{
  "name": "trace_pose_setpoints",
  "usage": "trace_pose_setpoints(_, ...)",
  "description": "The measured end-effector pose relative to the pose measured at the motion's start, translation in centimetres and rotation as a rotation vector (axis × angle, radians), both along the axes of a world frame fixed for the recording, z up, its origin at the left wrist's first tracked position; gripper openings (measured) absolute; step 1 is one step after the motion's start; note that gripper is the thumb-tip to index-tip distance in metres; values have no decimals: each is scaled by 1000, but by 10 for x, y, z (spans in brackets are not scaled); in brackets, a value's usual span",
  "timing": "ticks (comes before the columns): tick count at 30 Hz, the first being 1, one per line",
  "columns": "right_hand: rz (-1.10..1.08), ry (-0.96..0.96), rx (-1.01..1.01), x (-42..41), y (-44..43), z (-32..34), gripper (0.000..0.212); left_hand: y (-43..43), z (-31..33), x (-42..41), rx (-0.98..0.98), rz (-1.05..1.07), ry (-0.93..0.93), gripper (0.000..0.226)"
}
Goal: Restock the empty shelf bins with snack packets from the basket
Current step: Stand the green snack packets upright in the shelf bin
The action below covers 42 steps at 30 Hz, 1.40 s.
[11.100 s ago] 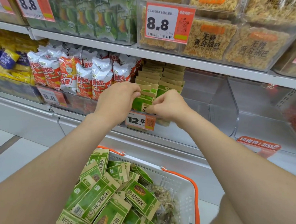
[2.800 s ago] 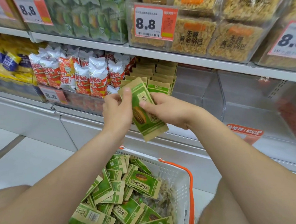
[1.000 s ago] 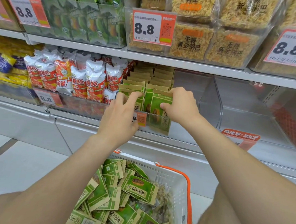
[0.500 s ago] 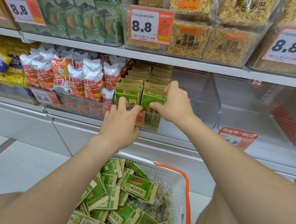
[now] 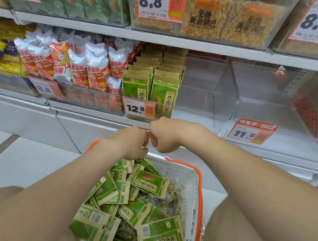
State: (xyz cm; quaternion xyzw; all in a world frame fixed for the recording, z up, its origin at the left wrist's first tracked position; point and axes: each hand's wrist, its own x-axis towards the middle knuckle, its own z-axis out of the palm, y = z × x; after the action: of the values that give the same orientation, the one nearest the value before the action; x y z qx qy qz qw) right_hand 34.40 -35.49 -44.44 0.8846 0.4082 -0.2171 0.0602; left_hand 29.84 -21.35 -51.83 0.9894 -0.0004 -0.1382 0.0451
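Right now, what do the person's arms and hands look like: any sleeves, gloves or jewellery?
Both forearms are bare to the frame edge; no sleeves show. The left hand and right hand wear no gloves, and neither wrist carries a watch or bracelet. Blur hides any ring.

Left hand (image 5: pixel 131 142) and right hand (image 5: pixel 167 136) curled, knuckles touching, over far rim of basket (image 5: pixel 192 175). Loose green packets (image 5: pixel 148 181) heaped in basket, 6 o'clock. Upright packets (image 5: pixel 164 94) in shelf bin (image 5: pixel 199 92), 12 o'clock. Clear bin (image 5: pixel 264 100), 2 o'clock.
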Motion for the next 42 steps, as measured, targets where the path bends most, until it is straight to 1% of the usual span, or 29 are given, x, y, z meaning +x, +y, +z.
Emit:
trace_pose_setpoints(1,26,9,-83,-4,1,-4,34,-3,-6,-2,12,-36,70,20)
trace_pose_setpoints(2,52,7,-151,-7,2,-7,34,-6,-13,-3,22,-66,131,19)
trace_pose_setpoints(4,90,-25,-234,-12,4,-14,28,-14,-32,-7,48,-123,255,19)
trace_pose_setpoints(6,111,-46,-252,-15,7,-16,26,-21,-57,-12,75,-185,378,27)
trace_pose_setpoints(8,111,-45,-247,-17,10,-16,24,-29,-85,-19,118,-257,456,32)
trace_pose_setpoints(10,103,-51,-227,-17,13,-16,25,-39,-111,-26,211,-342,447,44)
trace_pose_setpoints(12,97,-57,-202,-16,17,-16,28,-47,-134,-32,301,-432,380,66)
trace_pose_setpoints(15,94,-51,-179,-14,21,-14,27,-49,-156,-30,334,-497,314,101)
trace_pose_setpoints(17,90,-47,-176,-14,22,-11,25,-49,-160,-25,347,-504,314,115)
trace_pose_setpoints(20,85,-42,-165,-11,19,-7,24,-53,-161,-18,349,-462,357,117)
trace_pose_setpoints(22,82,-39,-168,-9,17,-6,25,-57,-162,-15,365,-454,345,108)
trace_pose_setpoints(25,83,-35,-184,-5,13,-5,27,-61,-164,-14,435,-493,278,89)
trace_pose_setpoints(26,86,-33,-187,-4,11,-4,27,-63,-164,-15,461,-512,261,86)
trace_pose_setpoints(28,87,-27,-185,-2,7,0,27,-65,-159,-16,478,-518,247,90)
trace_pose_setpoints(30,93,-24,-202,0,3,5,27,-69,-148,-16,417,-449,222,94)
trace_pose_setpoints(32,92,-35,-217,1,0,9,28,-71,-135,-13,273,-306,161,98)
trace_pose_setpoints(34,55,-47,-172,5,-2,13,27,-72,-121,-9,69,-137,90,96)
trace_pose_setpoints(38,-101,-97,67,17,-8,20,20,-66,-87,-4,-349,177,-82,84)
trace_pose_setpoints(42,-215,-173,152,27,-17,22,21,-62,-48,-5,-807,424,-226,67)
